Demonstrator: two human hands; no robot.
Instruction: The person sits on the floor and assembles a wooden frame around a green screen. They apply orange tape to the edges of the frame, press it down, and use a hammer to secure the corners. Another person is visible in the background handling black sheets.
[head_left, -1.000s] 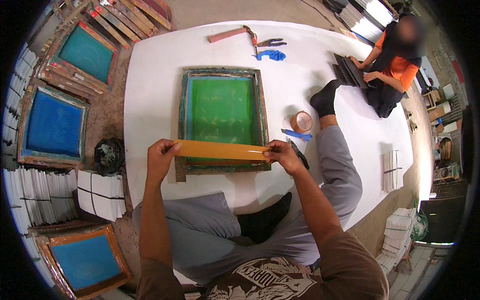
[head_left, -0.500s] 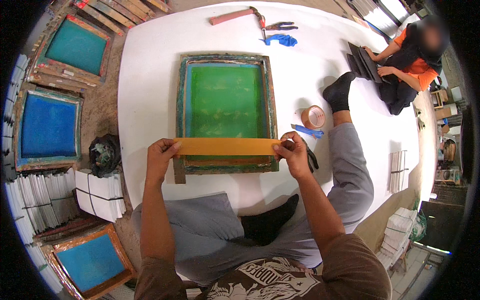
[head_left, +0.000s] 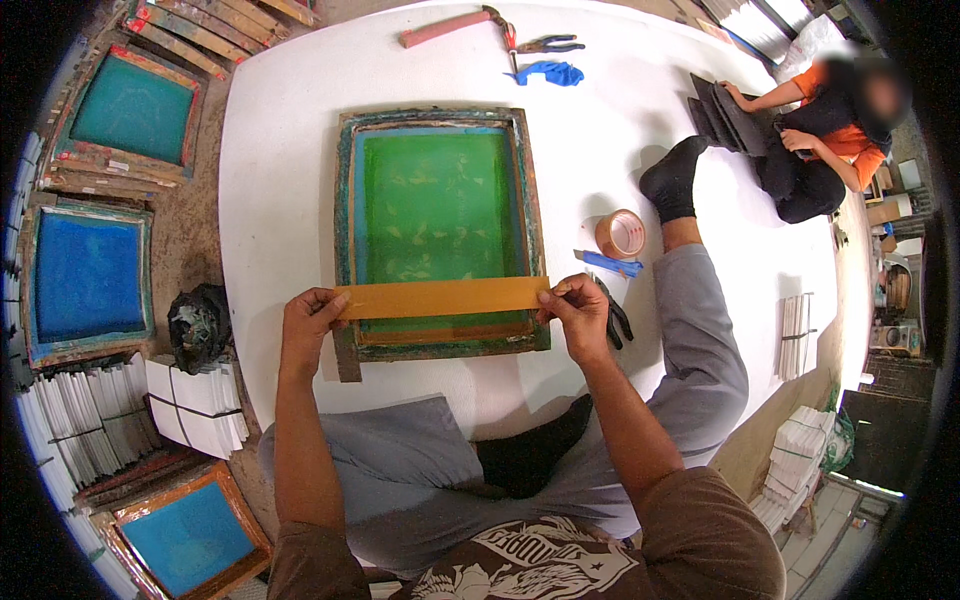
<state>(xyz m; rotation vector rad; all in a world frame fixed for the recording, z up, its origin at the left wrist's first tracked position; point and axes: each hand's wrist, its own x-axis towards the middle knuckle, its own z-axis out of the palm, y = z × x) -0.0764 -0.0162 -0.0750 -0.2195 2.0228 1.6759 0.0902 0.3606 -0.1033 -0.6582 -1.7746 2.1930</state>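
Observation:
A strip of brown packing tape is stretched taut from side to side between my two hands. My left hand pinches its left end between thumb and fingers, and my right hand pinches the right end. The strip crosses the near part of a screen-printing frame with green mesh, which lies on the white tabletop. Whether the tape touches the frame I cannot tell. To the right of the frame are a tape roll, a blue utility knife and black-handled pliers, close to my right hand.
A hammer, pliers and a blue cloth lie at the far side. A co-worker handles dark sheets at far right. Mesh frames and strapped paper stacks stand along the left.
The scene has slid slightly left in the picture. Both hands still hold the tape stretched over nearly the same part of the frame.

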